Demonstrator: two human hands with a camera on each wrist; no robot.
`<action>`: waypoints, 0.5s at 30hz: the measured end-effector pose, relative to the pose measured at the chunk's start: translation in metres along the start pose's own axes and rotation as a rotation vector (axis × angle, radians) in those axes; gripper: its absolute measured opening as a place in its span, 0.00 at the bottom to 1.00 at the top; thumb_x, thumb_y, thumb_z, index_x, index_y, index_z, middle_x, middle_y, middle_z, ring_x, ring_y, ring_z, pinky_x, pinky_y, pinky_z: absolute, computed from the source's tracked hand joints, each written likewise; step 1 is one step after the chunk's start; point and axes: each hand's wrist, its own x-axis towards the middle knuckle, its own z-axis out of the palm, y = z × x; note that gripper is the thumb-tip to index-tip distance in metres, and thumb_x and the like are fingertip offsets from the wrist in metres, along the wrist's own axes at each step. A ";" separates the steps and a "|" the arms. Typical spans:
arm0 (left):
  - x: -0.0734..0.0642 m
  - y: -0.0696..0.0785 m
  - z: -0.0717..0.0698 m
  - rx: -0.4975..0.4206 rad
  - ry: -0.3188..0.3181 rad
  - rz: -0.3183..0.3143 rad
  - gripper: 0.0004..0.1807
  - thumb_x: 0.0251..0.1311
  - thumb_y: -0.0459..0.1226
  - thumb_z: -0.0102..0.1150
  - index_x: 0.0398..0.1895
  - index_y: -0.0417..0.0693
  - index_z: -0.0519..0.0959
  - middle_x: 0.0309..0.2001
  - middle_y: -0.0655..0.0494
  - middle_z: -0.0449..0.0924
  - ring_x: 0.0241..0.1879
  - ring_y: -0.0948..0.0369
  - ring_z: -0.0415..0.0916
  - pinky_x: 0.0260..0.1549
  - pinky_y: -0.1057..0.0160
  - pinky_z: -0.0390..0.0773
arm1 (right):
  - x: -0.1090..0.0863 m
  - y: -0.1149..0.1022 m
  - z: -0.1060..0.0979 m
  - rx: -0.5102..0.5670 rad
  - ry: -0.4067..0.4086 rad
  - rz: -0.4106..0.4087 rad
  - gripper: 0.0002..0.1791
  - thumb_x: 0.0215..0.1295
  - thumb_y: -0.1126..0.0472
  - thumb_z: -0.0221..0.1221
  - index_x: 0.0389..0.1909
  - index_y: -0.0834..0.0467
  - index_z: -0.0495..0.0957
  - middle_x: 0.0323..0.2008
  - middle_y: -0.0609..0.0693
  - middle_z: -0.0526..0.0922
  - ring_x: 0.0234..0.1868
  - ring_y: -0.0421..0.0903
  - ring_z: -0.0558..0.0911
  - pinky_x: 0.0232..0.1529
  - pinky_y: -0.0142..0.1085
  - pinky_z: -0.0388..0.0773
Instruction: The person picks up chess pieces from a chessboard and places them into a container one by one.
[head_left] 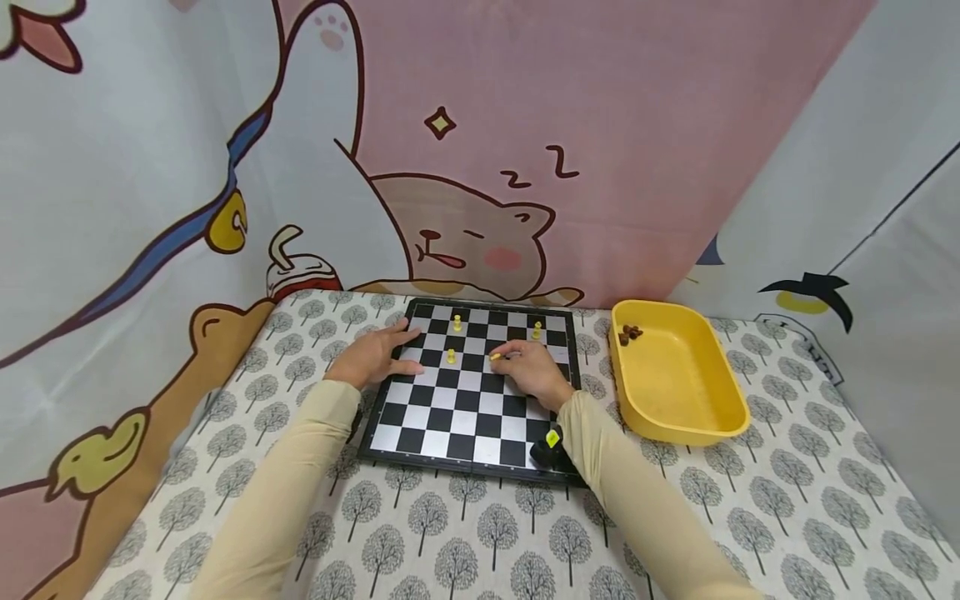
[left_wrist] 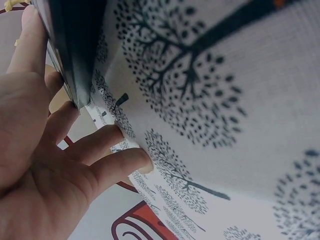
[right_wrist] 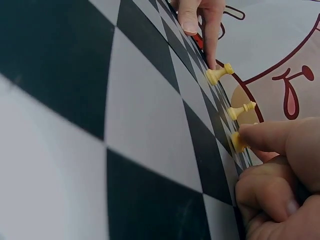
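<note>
White tablecloth printed with grey trees (head_left: 457, 567) supports, to the right of the right-hand grip, a yellow rectangular plastic tray (head_left: 678, 375) with small brown pieces (head_left: 630, 334) in its far left corner. Directly beneath the grip is a black-and-silver checkered chessboard with a black frame (head_left: 465, 421); the small glossy yellow chess piece (head_left: 495, 357) is at the fingertips, tilted, contact with the board indeterminate. Right hand (head_left: 536, 371): thumb and finger nearly closed, pinching that piece; left hand (head_left: 371, 357), left of the grip: fingers spread, touching the board's left edge.
</note>
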 end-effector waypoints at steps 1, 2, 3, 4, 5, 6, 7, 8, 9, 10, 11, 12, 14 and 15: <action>0.000 0.000 0.000 -0.002 0.001 0.000 0.48 0.59 0.63 0.60 0.81 0.65 0.56 0.84 0.56 0.44 0.80 0.42 0.50 0.74 0.41 0.64 | 0.000 -0.001 0.000 0.002 0.001 -0.001 0.10 0.64 0.57 0.68 0.45 0.54 0.87 0.21 0.42 0.78 0.17 0.39 0.67 0.21 0.33 0.68; 0.000 0.000 0.000 0.000 0.002 0.000 0.48 0.59 0.64 0.60 0.81 0.65 0.56 0.84 0.56 0.44 0.80 0.42 0.50 0.74 0.40 0.64 | 0.000 -0.001 -0.001 0.004 0.000 -0.002 0.10 0.64 0.57 0.68 0.45 0.54 0.87 0.21 0.42 0.78 0.18 0.39 0.67 0.21 0.33 0.68; 0.001 0.001 -0.001 -0.004 0.000 -0.004 0.48 0.59 0.64 0.60 0.81 0.66 0.56 0.84 0.57 0.43 0.81 0.42 0.50 0.74 0.40 0.64 | 0.000 -0.001 -0.002 0.005 -0.002 0.000 0.11 0.64 0.56 0.68 0.45 0.54 0.87 0.22 0.42 0.79 0.18 0.39 0.68 0.22 0.33 0.69; 0.001 0.001 -0.001 -0.005 -0.003 -0.005 0.48 0.59 0.64 0.60 0.81 0.66 0.56 0.84 0.57 0.43 0.81 0.42 0.49 0.74 0.40 0.64 | 0.000 -0.001 -0.002 0.012 -0.004 0.004 0.11 0.64 0.55 0.68 0.45 0.54 0.87 0.22 0.42 0.80 0.19 0.40 0.69 0.22 0.33 0.69; 0.001 0.001 -0.001 -0.007 -0.003 -0.006 0.48 0.59 0.64 0.60 0.81 0.66 0.56 0.84 0.57 0.43 0.81 0.42 0.49 0.74 0.39 0.64 | 0.000 -0.001 -0.003 0.021 -0.008 0.009 0.11 0.65 0.55 0.68 0.45 0.54 0.87 0.21 0.43 0.79 0.18 0.40 0.68 0.22 0.33 0.68; 0.001 0.001 -0.001 -0.007 -0.003 -0.004 0.48 0.59 0.64 0.60 0.81 0.66 0.56 0.84 0.57 0.42 0.81 0.42 0.49 0.74 0.39 0.64 | 0.000 -0.001 -0.004 0.029 -0.014 0.014 0.11 0.65 0.55 0.68 0.45 0.54 0.87 0.19 0.42 0.77 0.17 0.40 0.67 0.21 0.33 0.67; 0.001 0.001 -0.001 -0.008 -0.001 -0.001 0.48 0.59 0.64 0.60 0.81 0.66 0.56 0.84 0.57 0.42 0.81 0.42 0.49 0.74 0.39 0.64 | 0.001 -0.001 -0.004 0.037 -0.018 0.016 0.11 0.65 0.55 0.69 0.45 0.54 0.86 0.18 0.42 0.76 0.16 0.39 0.67 0.20 0.32 0.67; 0.001 0.001 -0.001 -0.004 0.001 -0.001 0.48 0.59 0.64 0.60 0.81 0.66 0.56 0.84 0.57 0.43 0.81 0.42 0.50 0.74 0.40 0.65 | 0.001 -0.001 -0.005 0.044 -0.023 0.015 0.11 0.65 0.55 0.68 0.45 0.55 0.86 0.16 0.41 0.74 0.15 0.39 0.66 0.19 0.32 0.66; 0.001 0.000 -0.001 -0.005 0.004 0.000 0.48 0.59 0.63 0.60 0.81 0.66 0.56 0.84 0.57 0.43 0.81 0.42 0.50 0.73 0.40 0.65 | 0.001 -0.002 -0.005 0.052 -0.026 0.017 0.12 0.65 0.55 0.68 0.46 0.55 0.86 0.15 0.41 0.73 0.15 0.39 0.65 0.18 0.32 0.65; 0.001 0.000 -0.001 -0.004 0.010 0.004 0.47 0.59 0.63 0.60 0.81 0.66 0.57 0.84 0.57 0.43 0.80 0.42 0.50 0.73 0.40 0.65 | 0.000 -0.002 -0.006 0.060 -0.027 0.017 0.12 0.65 0.56 0.68 0.47 0.55 0.86 0.15 0.40 0.73 0.14 0.38 0.64 0.17 0.32 0.64; 0.001 0.000 -0.001 -0.004 0.012 0.006 0.47 0.59 0.63 0.60 0.81 0.66 0.57 0.84 0.56 0.43 0.80 0.42 0.51 0.73 0.40 0.65 | 0.000 -0.003 -0.006 0.062 -0.027 0.015 0.12 0.66 0.56 0.67 0.47 0.56 0.85 0.14 0.40 0.72 0.13 0.38 0.63 0.17 0.31 0.63; 0.001 -0.001 -0.001 -0.002 0.009 0.003 0.47 0.59 0.63 0.60 0.81 0.66 0.56 0.84 0.57 0.43 0.80 0.42 0.51 0.73 0.40 0.66 | -0.001 -0.003 -0.006 0.063 -0.029 0.013 0.13 0.66 0.56 0.67 0.48 0.56 0.85 0.14 0.41 0.72 0.12 0.38 0.63 0.16 0.31 0.62; 0.000 0.000 -0.001 0.000 -0.001 -0.006 0.47 0.59 0.63 0.60 0.81 0.66 0.56 0.84 0.57 0.42 0.80 0.42 0.50 0.73 0.40 0.66 | -0.003 -0.005 -0.008 0.057 -0.036 0.000 0.14 0.67 0.57 0.66 0.51 0.57 0.84 0.16 0.42 0.76 0.11 0.38 0.61 0.15 0.31 0.61; 0.000 0.000 -0.001 -0.002 -0.005 -0.010 0.48 0.59 0.63 0.60 0.81 0.67 0.56 0.84 0.57 0.42 0.80 0.42 0.50 0.73 0.40 0.66 | -0.005 -0.008 -0.009 0.046 -0.037 -0.015 0.14 0.68 0.57 0.66 0.51 0.57 0.84 0.18 0.43 0.79 0.11 0.38 0.61 0.15 0.31 0.61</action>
